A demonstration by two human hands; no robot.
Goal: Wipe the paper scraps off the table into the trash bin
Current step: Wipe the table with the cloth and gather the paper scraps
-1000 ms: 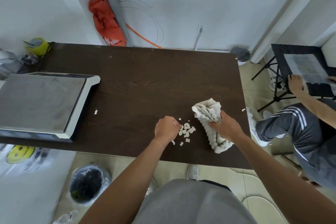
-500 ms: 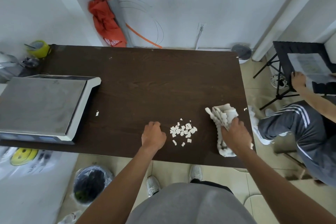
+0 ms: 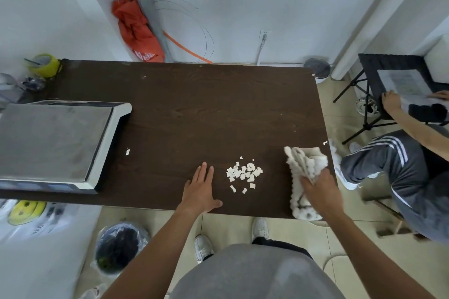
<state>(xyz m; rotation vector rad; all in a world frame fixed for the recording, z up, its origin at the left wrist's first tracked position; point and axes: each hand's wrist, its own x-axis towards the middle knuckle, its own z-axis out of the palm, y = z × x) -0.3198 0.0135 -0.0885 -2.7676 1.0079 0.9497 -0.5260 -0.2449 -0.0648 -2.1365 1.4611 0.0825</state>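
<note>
Since a moment ago, my left hand (image 3: 200, 189) has uncurled from a fist and now lies flat with fingers spread on the dark wooden counter (image 3: 189, 114), just left of the paper scraps (image 3: 244, 174) and not touching them. My right hand (image 3: 318, 189) has slid back toward the counter's right edge and is closed around a crumpled white cloth (image 3: 303, 170), pressing it down on the counter; the cloth's lower end reaches the near edge. The scraps sit in a loose cluster between my two hands, with a couple of strays just below the main bunch. One separate scrap (image 3: 127, 152) lies well to the left, near the corner of a grey weighing scale (image 3: 56, 143) that rests on the counter's left side, and another tiny bit (image 3: 325, 143) sits at the right edge. The trash bin (image 3: 120, 247), lined with a clear bag and dark inside, stands on the tiled floor below the near edge, to the left of my feet. A seated person (image 3: 398, 177) is off to the right.
</note>
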